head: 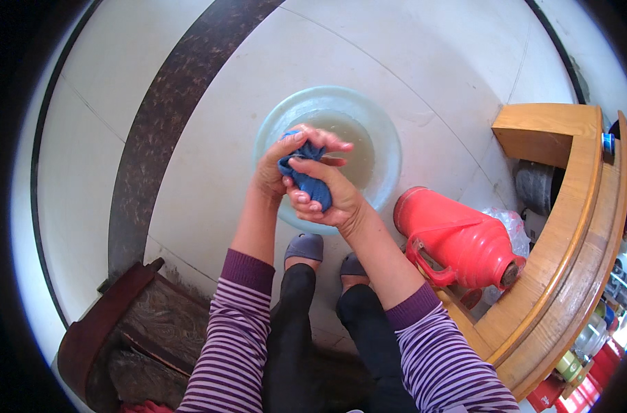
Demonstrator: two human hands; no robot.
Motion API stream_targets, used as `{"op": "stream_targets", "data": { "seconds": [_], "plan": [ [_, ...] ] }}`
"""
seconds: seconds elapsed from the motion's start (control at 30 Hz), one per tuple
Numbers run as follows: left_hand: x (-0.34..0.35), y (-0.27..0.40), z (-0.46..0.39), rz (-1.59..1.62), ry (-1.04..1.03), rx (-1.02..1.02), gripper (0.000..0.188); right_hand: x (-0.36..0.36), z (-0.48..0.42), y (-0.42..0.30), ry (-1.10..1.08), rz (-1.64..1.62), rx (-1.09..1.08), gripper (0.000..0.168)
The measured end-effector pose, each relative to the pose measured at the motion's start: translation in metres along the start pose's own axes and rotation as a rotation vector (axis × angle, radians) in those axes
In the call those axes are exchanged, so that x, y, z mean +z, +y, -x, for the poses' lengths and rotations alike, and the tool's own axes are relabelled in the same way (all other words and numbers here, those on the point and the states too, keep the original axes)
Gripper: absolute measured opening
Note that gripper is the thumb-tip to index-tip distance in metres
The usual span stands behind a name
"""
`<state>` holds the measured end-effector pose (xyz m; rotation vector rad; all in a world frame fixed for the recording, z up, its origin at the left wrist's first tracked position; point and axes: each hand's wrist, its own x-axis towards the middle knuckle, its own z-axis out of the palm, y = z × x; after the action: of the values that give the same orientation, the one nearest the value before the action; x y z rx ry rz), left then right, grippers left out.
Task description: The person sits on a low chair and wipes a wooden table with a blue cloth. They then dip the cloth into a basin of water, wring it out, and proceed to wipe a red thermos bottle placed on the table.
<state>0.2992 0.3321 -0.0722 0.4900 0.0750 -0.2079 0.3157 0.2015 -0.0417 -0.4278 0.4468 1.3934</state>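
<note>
Above a pale blue plastic basin (390, 155), both of my hands grip one bunched blue cloth (313, 188). My left hand (280, 160) holds its upper end, with some fingers stretched out over the basin. Lower down, my right hand (334, 193) is wrapped around the cloth, its thumb lying across the top. The skin of both hands looks wet. Cloudy brownish water (357, 139) lies in the basin, which stands on the floor just in front of my feet. Part of the basin's near side is hidden behind my hands.
A red thermos flask (447, 237) stands at the right, beside a wooden cabinet (556, 206) with bottles and boxes on top. A dark pot (534, 186) and a clear plastic bag (514, 227) are by the cabinet. A dark wooden chair (153, 330) is at the lower left.
</note>
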Motion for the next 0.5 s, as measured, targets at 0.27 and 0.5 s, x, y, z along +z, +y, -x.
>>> {"op": "stream_targets", "data": {
  "seconds": [0.27, 0.5],
  "plan": [
    [0.011, 0.002, -0.004, -0.578, 0.373, -0.120, 0.038, -0.015, 0.003, -0.003, 0.089, 0.128, 0.033, 0.022],
    [0.034, 0.007, -0.005, -0.736, 0.240, -0.175, 0.044, -0.018, 0.014, -0.006, -0.003, 0.539, -0.146, 0.018]
  ]
}}
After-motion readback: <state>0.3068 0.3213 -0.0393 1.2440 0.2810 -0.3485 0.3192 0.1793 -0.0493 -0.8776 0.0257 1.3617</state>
